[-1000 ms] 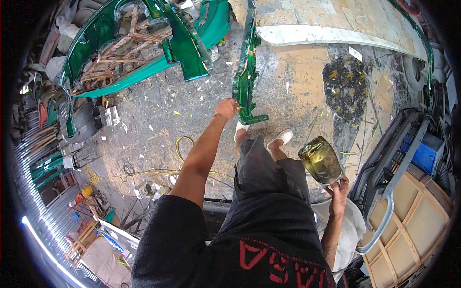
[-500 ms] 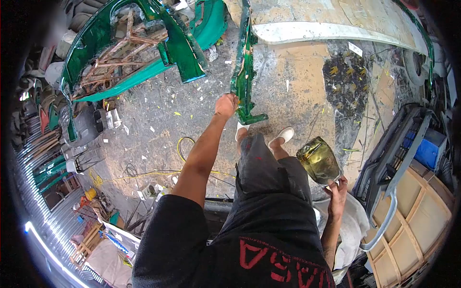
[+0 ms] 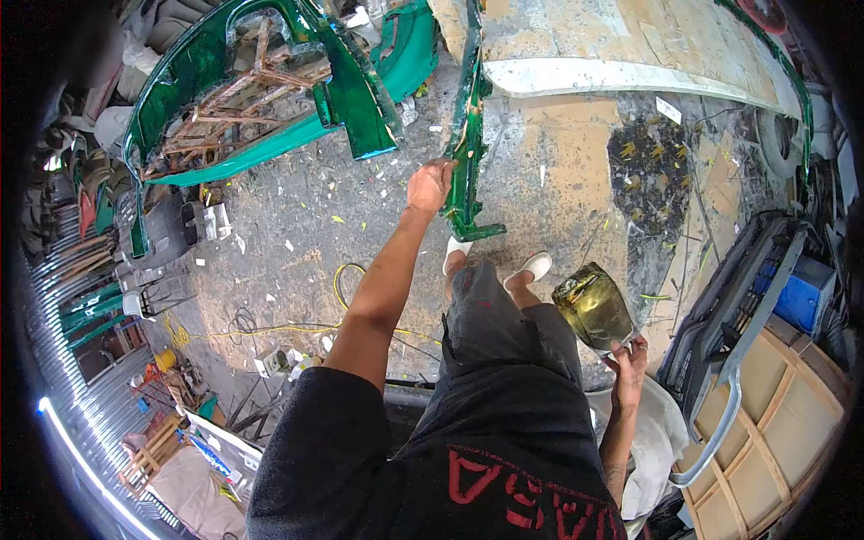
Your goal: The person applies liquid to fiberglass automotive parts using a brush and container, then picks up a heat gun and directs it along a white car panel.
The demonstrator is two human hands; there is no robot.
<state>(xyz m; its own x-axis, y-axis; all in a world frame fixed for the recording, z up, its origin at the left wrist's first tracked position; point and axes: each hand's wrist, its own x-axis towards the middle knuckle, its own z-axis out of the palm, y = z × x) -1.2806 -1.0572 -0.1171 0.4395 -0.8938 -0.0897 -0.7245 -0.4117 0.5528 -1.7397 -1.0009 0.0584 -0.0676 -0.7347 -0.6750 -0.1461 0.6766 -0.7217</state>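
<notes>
- Grey, stained floor point(image 3: 306, 225) runs beneath everything, strewn with scraps that could roll or slide underfoot.
- Left hand point(image 3: 429, 184): fingers curled at the near end of the long green part point(image 3: 463, 193); whether they clasp its edge or a small tool, I cannot tell.
- Right hand point(image 3: 627, 364): closed on the rim of the see-through yellowish container point(image 3: 596, 310), well apart from the left.
- Container: tilted beside the right leg. It probably holds liquid; a slack grip or a steeper tilt could spill it onto floor or shoe point(image 3: 537, 265).
- Green part: its end lies near the feet. A hard push might shift it, and its ragged edge could nick bare fingers.
- Yellow cable point(image 3: 336, 281): looped left of the legs; a careless sidestep could snag it.
- Farther out: a green frame point(image 3: 369, 117) and a pale panel point(image 3: 621, 76).
</notes>
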